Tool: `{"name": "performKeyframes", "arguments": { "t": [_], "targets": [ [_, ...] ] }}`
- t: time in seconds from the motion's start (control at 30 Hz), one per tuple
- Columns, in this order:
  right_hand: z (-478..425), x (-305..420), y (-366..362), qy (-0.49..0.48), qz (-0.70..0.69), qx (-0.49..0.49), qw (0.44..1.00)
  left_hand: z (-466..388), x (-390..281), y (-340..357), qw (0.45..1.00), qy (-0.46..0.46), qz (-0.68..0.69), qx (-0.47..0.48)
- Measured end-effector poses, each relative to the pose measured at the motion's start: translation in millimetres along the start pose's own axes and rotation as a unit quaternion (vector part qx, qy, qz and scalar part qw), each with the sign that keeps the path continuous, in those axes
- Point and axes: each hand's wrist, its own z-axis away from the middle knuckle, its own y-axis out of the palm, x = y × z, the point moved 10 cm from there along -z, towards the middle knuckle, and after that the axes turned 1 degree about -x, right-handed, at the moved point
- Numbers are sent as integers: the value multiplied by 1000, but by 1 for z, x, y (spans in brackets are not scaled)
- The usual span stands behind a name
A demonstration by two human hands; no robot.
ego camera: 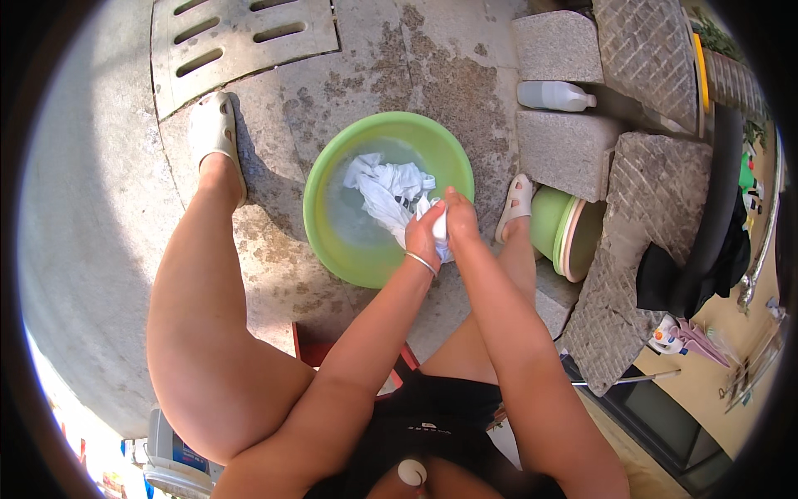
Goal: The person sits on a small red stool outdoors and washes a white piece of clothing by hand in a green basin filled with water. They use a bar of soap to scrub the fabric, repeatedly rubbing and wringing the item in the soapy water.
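Observation:
A round green plastic basin (389, 120) stands on the ground before me, with cloudy water in it. Wet white cloth (389, 181) lies bunched in the water, and one end rises over the basin's near right rim. My left hand (424, 236), with a silver bangle at its wrist, grips that raised end. Pressed close from the other side, my right hand (462, 215) is closed on the same cloth. A smooth white piece shows between the hands; I cannot tell whether it is folded cloth or a bar of soap.
To the right are stone blocks (561, 146), a translucent plastic bottle (552, 96) and stacked basins (555, 231) on edge. A slotted drain cover (249, 47) lies at the far left. My sandalled feet flank the basin. A grey bucket (171, 449) stands at lower left.

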Motion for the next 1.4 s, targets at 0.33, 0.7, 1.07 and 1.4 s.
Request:
{"name": "performKeyframes", "arguments": {
  "t": [0.33, 0.7, 1.07, 1.4],
  "targets": [
    [12, 12, -13, -21, -204, 88, 975, -10, -18, 16, 985, -46, 63, 154],
    [7, 53, -65, -64, -296, 96, 948, 8, -45, 27, 964, -101, 89, 227],
    [33, 32, 3, -103, 118, 34, 987, -22, 7, -28, 985, 64, -150, -48],
    [11, 19, -26, -80, 26, -55, 995, 13, 10, -19, 957, 43, -251, -141]
  ]
}}
